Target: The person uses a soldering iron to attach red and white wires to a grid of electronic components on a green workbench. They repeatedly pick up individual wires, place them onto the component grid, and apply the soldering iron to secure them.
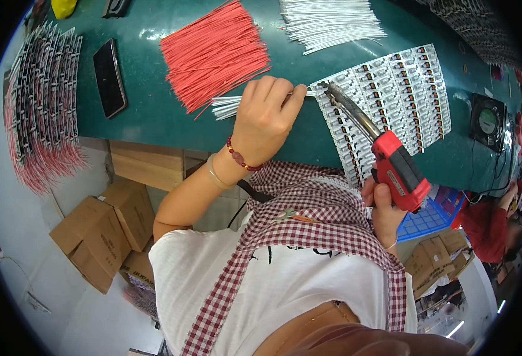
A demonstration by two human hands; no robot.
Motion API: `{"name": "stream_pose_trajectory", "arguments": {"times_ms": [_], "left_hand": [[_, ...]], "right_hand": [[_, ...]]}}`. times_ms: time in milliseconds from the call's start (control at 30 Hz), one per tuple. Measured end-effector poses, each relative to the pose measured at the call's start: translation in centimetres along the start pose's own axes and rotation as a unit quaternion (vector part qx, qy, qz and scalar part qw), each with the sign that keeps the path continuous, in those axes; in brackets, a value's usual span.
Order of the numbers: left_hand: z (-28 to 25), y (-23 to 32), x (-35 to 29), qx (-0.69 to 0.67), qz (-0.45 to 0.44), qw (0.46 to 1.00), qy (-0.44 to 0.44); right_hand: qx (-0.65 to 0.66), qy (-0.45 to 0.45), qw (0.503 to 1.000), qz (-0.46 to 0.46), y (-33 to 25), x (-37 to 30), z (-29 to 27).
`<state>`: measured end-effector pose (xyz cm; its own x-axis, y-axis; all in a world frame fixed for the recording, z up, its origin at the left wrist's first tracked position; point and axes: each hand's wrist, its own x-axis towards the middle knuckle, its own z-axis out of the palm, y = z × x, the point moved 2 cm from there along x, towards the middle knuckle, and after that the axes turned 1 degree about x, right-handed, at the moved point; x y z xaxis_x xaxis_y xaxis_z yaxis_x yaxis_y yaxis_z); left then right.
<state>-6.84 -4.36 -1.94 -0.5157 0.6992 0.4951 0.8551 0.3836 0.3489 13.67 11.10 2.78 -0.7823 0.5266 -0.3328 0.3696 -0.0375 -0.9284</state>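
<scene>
Left hand rests on the dark green worktop, grip closed: thumb & fingers pinch a thin white wire from a small bunch of white wires lying under the hand. Wire end itself is too fine to make out where it meets the tool tip. Right hand has its grip wrapped round the red-handled soldering iron w/ long metal barrel; most of that hand is hidden behind the handle & the checked apron strap. Barrel tip sits at the top left corner of the white panel of small circuit boards, just beside the pinched wire. Behind the left hand: fanned bundle of red cut wires, touching the white bunch. Further back, a bundle of white wires, cut off at the top edge. Black phone lies flat, well apart to the left. Far left, a stack of boards w/ red leads overhangs the worktop edge, blurred by the lens rim. Brown cardboard boxes on the floor below, no readable labels. Small black fan at the right, partly cut off.
</scene>
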Motion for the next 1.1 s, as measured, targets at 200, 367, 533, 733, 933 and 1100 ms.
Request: {"name": "stream_pose_trajectory", "arguments": {"times_ms": [200, 367, 533, 733, 933, 1100], "left_hand": [[0.0, 0.5, -0.7, -0.017, 0.013, 0.999, -0.026], [0.3, 0.5, -0.8, -0.022, 0.012, 0.999, -0.047], [0.4, 0.6, -0.6, -0.016, 0.007, 0.999, -0.049], [0.5, 0.8, -0.6, -0.009, 0.006, 0.998, -0.057], [0.7, 0.9, -0.5, -0.002, 0.01, 0.998, -0.054], [0.5, 0.9, -0.5, -0.004, 0.012, 0.999, -0.045]], "right_hand": [[0.022, -0.01, 1.0, 0.006, 1.5, -0.5, -1.0], [0.003, -0.036, 0.999, 0.02, 1.3, -0.3, -0.8], [-0.078, -0.034, 0.996, 0.008, 2.8, -0.7, -1.2], [-0.039, -0.008, 0.999, -0.014, 2.2, -0.8, -1.0], [0.005, -0.009, 1.0, 0.001, 2.2, -0.9, -1.2], [0.02, -0.049, 0.998, 0.043, 1.8, -0.7, -1.7]]}}
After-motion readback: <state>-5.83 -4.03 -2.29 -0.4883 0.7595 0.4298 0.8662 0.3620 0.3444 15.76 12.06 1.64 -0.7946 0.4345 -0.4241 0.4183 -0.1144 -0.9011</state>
